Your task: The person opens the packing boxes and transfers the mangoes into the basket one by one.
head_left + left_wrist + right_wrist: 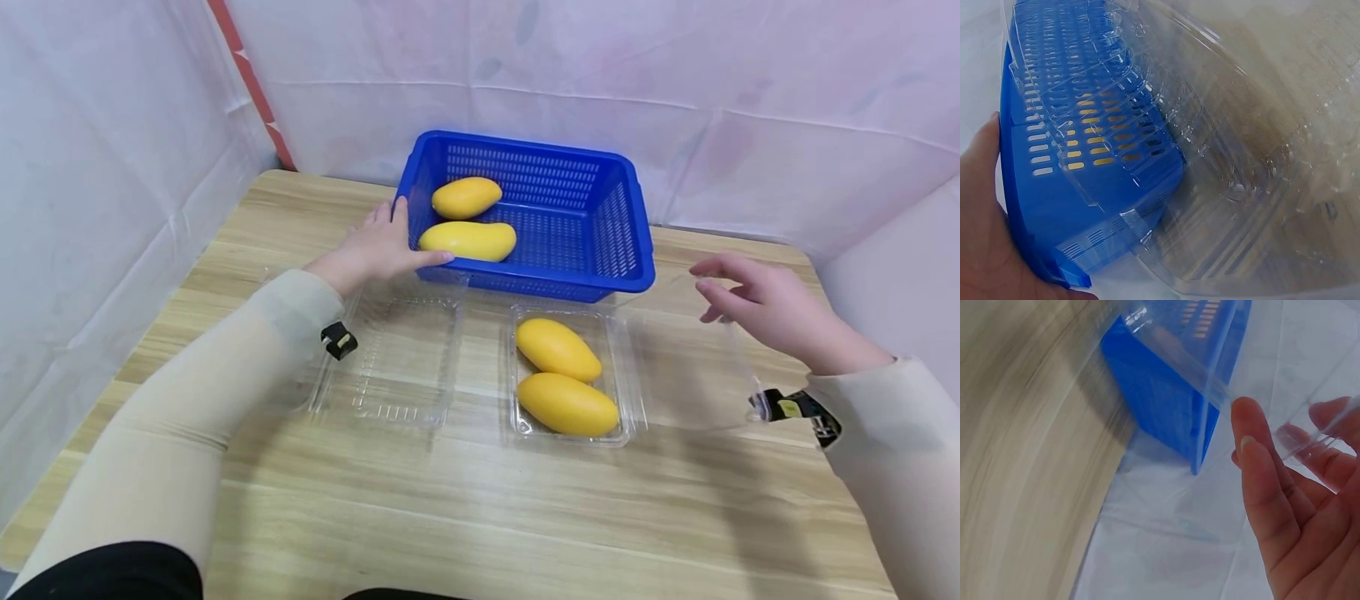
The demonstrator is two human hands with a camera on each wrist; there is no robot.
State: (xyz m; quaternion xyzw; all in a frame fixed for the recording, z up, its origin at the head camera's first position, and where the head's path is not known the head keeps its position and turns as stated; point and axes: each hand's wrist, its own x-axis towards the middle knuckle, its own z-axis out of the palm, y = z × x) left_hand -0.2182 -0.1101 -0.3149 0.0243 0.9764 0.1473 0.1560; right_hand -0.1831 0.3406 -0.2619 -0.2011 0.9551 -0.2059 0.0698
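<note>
My left hand point(378, 246) rests on the front left corner of a blue plastic basket point(630, 275), its thumb along the front rim and fingers at the left side. Two yellow mangoes point(467, 197) lie at the basket's left end. My right hand point(772, 308) pinches the edge of a clear plastic lid point(1210, 394) between thumb and finger, raised at the right. That lid joins a clear clamshell box point(627, 392) with two mangoes point(567, 404) lying one in front of the other. A second clear clamshell box point(405, 367) stands opened below my left hand, without fruit.
Both boxes and the basket stand on a wood-grain table point(465, 508). Pale cloth walls point(585, 50) close off the back and sides, and the basket is close to the back one.
</note>
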